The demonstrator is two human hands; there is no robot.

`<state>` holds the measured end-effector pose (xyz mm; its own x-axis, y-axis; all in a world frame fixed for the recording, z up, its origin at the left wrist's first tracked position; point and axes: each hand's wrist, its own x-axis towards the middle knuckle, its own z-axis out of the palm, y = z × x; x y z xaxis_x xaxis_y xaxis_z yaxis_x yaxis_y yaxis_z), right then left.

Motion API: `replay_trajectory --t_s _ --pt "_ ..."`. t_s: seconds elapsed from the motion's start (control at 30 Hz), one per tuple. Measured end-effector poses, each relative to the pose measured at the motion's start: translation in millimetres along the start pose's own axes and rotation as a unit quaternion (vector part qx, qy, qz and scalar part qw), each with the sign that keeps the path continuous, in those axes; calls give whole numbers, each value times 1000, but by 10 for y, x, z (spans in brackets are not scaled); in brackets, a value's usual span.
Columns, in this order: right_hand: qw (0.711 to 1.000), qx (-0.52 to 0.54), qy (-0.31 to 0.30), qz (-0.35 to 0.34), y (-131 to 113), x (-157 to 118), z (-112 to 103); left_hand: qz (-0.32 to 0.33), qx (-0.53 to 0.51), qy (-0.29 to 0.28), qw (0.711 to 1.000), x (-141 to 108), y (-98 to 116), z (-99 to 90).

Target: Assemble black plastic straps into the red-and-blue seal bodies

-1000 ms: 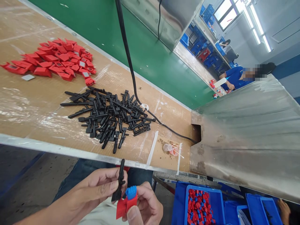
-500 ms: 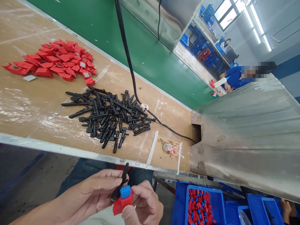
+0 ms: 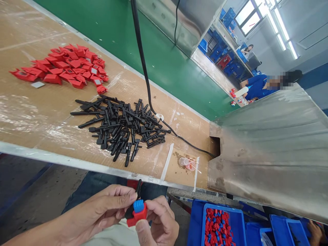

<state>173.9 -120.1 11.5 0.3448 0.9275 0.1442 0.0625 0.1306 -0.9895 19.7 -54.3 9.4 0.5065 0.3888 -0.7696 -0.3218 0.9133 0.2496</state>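
Note:
Near the bottom centre, my left hand [image 3: 112, 205] is closed on a black rod-shaped part [image 3: 138, 190], its tip pointing up past the fingers. My right hand [image 3: 160, 218] pinches a red and blue block [image 3: 138, 214] between thumb and fingers. Block and black part meet between the hands, the block's blue piece facing up; the exact contact is partly hidden by fingers. On the table [image 3: 33, 112] above lie a pile of similar black parts [image 3: 123, 126] and, further left, a pile of red parts [image 3: 69, 65].
A black cable [image 3: 143, 65] crosses the table. Small cups [image 3: 190, 164] with swabs stand at its right end, beside a metal panel [image 3: 269, 147]. Blue bins, one [image 3: 241, 225] holding red and blue blocks, sit lower right. A person [image 3: 258, 85] works beyond the panel.
The red and blue block has moved slightly up and closer against the black part, which now stands more upright. Both hands keep their hold. The view has shifted slightly.

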Motion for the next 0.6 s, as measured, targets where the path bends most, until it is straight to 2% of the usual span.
replay_trajectory --t_s 0.13,0.3,0.6 --pt "999 20 -10 46 104 -43 -44 -18 26 66 997 -136 164 206" --pt "996 40 -13 83 219 -87 -68 -2 34 53 998 -150 191 339" --pt "997 28 -13 65 286 -108 -121 35 88 64 993 -166 126 358"
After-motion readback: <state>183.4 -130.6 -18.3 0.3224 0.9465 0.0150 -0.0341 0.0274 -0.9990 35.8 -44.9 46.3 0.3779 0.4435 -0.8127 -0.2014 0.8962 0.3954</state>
